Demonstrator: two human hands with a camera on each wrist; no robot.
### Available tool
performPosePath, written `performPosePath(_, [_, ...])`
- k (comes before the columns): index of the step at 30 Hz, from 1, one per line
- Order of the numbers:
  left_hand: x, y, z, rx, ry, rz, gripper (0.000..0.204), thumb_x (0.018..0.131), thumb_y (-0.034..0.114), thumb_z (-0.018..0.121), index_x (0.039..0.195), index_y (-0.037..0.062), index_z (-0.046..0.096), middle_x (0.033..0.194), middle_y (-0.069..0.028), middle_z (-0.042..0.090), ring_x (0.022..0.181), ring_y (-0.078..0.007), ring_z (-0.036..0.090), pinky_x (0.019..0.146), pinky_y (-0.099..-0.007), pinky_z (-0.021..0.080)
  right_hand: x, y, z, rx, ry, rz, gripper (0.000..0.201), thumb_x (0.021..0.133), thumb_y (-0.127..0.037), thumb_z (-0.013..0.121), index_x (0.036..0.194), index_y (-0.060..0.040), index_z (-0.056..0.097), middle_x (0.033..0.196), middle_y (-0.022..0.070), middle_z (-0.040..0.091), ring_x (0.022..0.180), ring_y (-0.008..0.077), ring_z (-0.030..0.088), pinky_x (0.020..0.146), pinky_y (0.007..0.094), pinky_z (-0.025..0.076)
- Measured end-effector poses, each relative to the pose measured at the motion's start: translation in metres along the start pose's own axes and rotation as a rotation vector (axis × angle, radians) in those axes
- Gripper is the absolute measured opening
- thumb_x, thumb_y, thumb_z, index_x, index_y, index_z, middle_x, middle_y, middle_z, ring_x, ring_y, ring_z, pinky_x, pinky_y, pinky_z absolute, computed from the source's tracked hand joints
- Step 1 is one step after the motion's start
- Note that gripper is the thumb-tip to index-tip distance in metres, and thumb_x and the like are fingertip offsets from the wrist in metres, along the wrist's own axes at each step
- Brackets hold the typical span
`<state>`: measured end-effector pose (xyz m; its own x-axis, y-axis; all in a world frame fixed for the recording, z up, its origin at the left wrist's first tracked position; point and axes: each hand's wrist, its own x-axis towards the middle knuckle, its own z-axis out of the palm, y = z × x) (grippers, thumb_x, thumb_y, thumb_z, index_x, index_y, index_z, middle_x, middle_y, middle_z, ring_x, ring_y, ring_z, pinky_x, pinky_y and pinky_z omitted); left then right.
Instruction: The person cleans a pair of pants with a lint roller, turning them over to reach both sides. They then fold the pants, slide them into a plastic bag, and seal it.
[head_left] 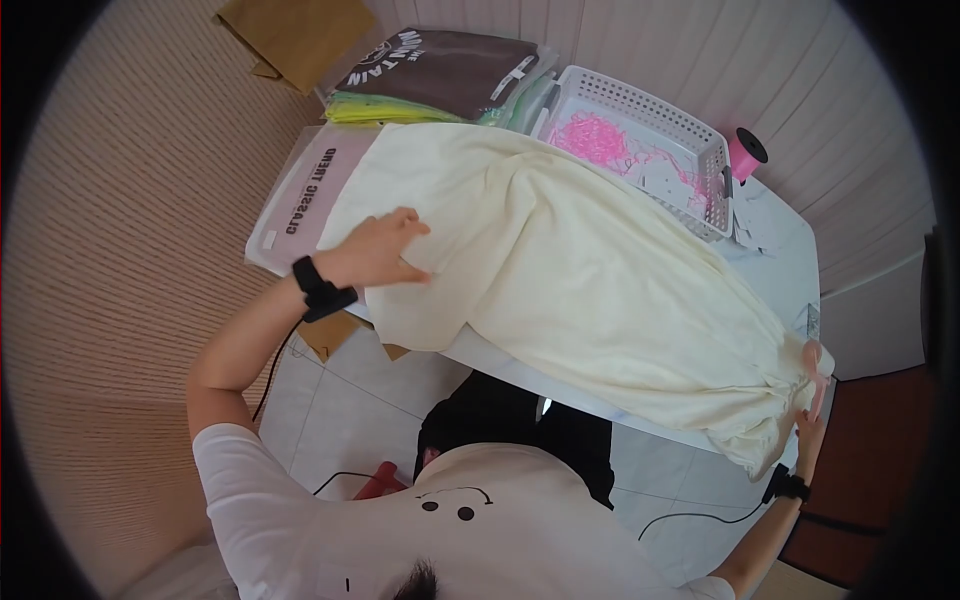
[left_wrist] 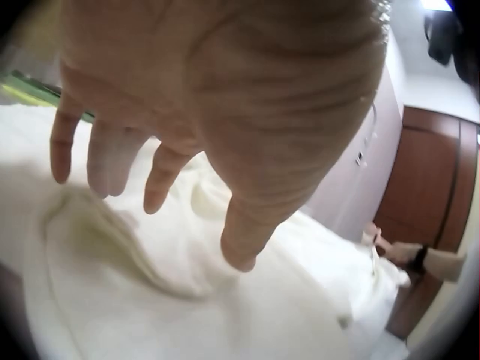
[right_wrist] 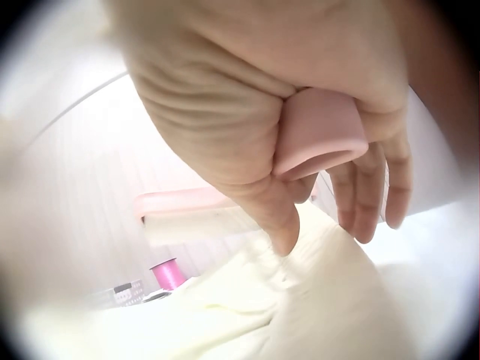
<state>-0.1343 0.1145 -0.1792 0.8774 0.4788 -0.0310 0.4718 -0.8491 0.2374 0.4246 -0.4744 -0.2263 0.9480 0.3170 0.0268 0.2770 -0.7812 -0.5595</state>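
Observation:
A long cream garment (head_left: 600, 270) lies across the table, its right end gathered into folds. Over its wide left part is my left hand (head_left: 375, 252), fingers spread and slightly bent, with nothing held. The left wrist view shows those fingers (left_wrist: 156, 191) pointing down at the cloth. At the gathered end, my right hand (head_left: 810, 432) grips a pink brush (head_left: 817, 378). Its pink handle (right_wrist: 326, 127) passes through the palm in the right wrist view, and pale bristles (right_wrist: 199, 225) show beyond the thumb, close over the cloth.
Bagged folded clothes (head_left: 440, 75) are stacked at the back, and another bagged garment (head_left: 310, 195) sits under the left end. A white basket (head_left: 635, 95) holds pink shredded strands. Beside it stands a pink ribbon spool (head_left: 745, 155). The table edge (head_left: 560, 375) runs along the person's front.

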Motion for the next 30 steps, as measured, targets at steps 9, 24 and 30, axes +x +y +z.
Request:
performPosePath(9, [0.007, -0.007, -0.019, -0.281, 0.053, -0.231, 0.021, 0.09, 0.023, 0.055, 0.096, 0.0029, 0.056, 0.086, -0.0074, 0.061, 0.078, -0.0233, 0.059, 0.07, -0.0349, 0.045, -0.005, 0.037, 0.02, 0.066, 0.063, 0.05, 0.03, 0.08, -0.02, 0.066, 0.093, 0.0061, 0.058, 0.071, 0.0036, 0.057, 0.057, 0.0118, 0.052, 0.048, 0.0267, 0.042])
performPosePath(24, [0.045, -0.092, -0.074, -0.924, -0.074, -0.728, 0.051, 0.084, 0.053, 0.061, 0.098, 0.0046, 0.06, 0.08, 0.0003, 0.058, 0.073, -0.0063, 0.053, 0.061, -0.0211, 0.043, -0.034, 0.022, 0.014, 0.275, -0.062, 0.131, 0.037, 0.081, -0.026, 0.068, 0.101, 0.0035, 0.058, 0.077, 0.0037, 0.059, 0.066, 0.0125, 0.056, 0.05, 0.0266, 0.045])
performPosePath(30, [0.056, -0.169, -0.061, -1.006, 0.129, -0.46, 0.029, 0.091, 0.017, 0.055, 0.11, -0.0037, 0.06, 0.095, -0.0072, 0.067, 0.083, -0.0147, 0.064, 0.075, -0.0282, 0.052, -0.042, 0.002, 0.007, 0.249, 0.035, 0.165, 0.036, 0.074, -0.027, 0.07, 0.094, 0.002, 0.062, 0.081, 0.0067, 0.064, 0.07, 0.0168, 0.061, 0.058, 0.0306, 0.049])
